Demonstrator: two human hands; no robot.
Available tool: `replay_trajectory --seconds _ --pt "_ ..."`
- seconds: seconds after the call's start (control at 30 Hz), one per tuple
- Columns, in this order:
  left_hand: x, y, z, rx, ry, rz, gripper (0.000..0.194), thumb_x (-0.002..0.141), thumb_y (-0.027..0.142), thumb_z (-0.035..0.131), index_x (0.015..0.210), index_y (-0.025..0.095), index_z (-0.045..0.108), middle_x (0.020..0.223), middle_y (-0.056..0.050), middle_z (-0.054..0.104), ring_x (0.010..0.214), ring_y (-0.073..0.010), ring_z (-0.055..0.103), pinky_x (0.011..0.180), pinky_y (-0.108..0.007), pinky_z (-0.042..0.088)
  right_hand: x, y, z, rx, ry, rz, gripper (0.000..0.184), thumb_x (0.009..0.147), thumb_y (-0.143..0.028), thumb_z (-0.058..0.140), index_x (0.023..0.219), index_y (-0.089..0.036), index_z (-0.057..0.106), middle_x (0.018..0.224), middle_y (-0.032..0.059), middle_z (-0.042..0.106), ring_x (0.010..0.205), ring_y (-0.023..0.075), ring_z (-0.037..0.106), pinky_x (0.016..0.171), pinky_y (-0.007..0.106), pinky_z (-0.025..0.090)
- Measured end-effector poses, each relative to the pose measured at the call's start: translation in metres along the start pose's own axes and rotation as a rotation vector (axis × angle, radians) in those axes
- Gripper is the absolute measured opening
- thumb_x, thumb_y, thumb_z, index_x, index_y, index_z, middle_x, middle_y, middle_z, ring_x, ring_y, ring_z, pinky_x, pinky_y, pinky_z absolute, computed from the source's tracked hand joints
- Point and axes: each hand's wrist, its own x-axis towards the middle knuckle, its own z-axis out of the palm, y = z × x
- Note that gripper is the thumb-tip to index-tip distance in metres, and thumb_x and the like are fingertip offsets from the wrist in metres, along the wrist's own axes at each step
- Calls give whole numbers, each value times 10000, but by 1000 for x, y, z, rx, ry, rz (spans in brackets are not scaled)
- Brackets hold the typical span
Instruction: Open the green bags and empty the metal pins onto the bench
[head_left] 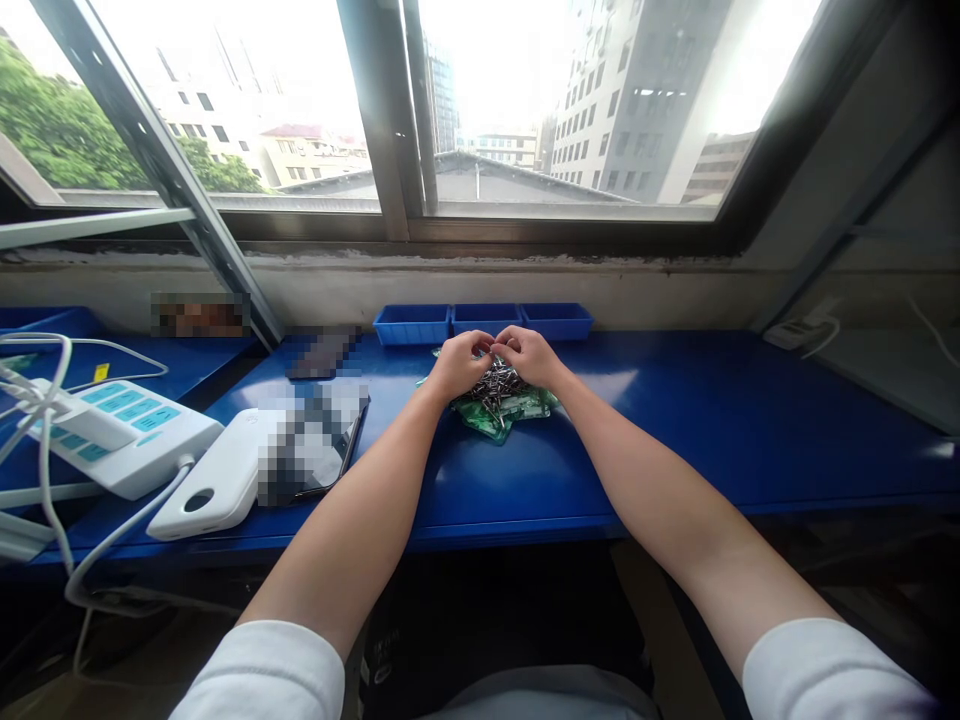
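Observation:
A heap of small dark metal pieces that look like screws (498,384) lies on a crumpled green plastic bag (491,425) on the blue table (517,490). Over the left side of the heap is my left hand (463,363), its thumb and fingers pinched together. My right hand (528,354) is closed in a similar pinch over the right side. The fingertips of both hands meet just above the pieces. Whatever sits between them is too small to make out.
Three blue bins (412,324) stand in a row behind my hands, by the wall. To the left lie a white power bank (217,475), a phone-like item (356,440), partly blurred, and a white power strip (142,430) with loose cables. A metal post (217,240) rises at the left.

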Motion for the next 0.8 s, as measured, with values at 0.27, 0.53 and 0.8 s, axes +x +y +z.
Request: replay_trajectory --seconds 0.27,0.53,0.8 --pt "0 -2 1 -25 -21 -36 246 793 338 522 849 158 680 764 -28 685 684 -147 577 664 -245 444 2 -3 -2 200 48 84 373 714 -559 593 802 -200 543 537 -25 569 474 117 488 491 258 393" --pt "2 -3 2 28 -6 -110 272 841 315 433 754 173 648 737 -29 671 681 -153 571 640 -248 423 2 -1 -3 175 82 30 270 700 -435 619 718 -166 601 648 25 632 584 133 554 574 265 441" --pt "3 -3 1 130 -22 -113 433 881 406 347 628 181 618 604 -31 619 570 -153 517 601 -277 375 1 -4 -4 282 132 21 296 684 -444 644 779 -165 626 647 29 638 607 149 579 565 272 454"
